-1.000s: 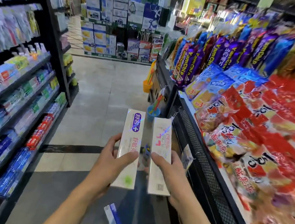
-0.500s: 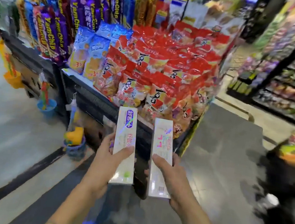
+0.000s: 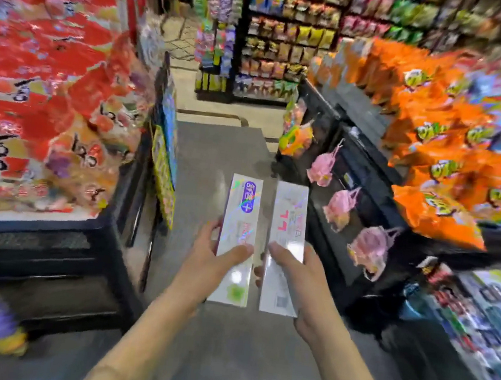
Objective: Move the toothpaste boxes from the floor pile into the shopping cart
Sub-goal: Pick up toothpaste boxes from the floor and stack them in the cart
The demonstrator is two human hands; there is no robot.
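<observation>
Nearest, at lower centre of the frame: left hand [image 3: 207,266] gripping one toothpaste box [image 3: 237,241] and right hand [image 3: 298,278] gripping a second toothpaste box [image 3: 285,250], thumbs across the fronts, boxes upright, side by side, just apart, above the grey floor [image 3: 215,154]. Farther off: red snack bags [image 3: 46,79] at left, orange snack bags [image 3: 454,144] at right, blurred shelves [image 3: 291,38] at top centre.

red snack bags [image 3: 46,79] left, orange snack bags [image 3: 452,156] right, pink net bags [image 3: 339,206], stocked shelves [image 3: 291,38] behind
</observation>
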